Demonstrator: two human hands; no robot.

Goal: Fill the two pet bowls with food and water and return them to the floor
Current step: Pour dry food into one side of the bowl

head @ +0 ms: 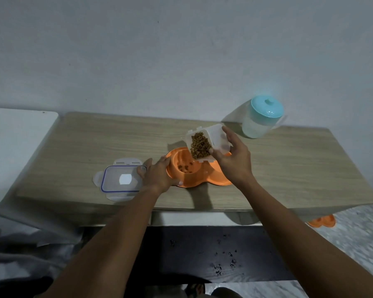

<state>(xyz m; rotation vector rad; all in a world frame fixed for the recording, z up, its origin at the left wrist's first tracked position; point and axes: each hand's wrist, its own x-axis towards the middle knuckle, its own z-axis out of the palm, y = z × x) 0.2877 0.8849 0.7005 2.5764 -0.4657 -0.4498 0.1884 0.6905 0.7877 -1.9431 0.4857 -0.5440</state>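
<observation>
White board (pixel 13 143) lies beside the wooden table (pixel 95 136).

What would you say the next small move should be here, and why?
Probably tip the container a little further. The right hand holds it tilted over the orange bowl, which has only a few kibbles in it, while the left hand steadies the bowl's rim.

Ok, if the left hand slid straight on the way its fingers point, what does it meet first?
Probably nothing new: the left hand already rests against the orange bowl's left rim, fingers aimed up and right across it. Pushing on would likely shove the bowl under the tilted food container.
</observation>
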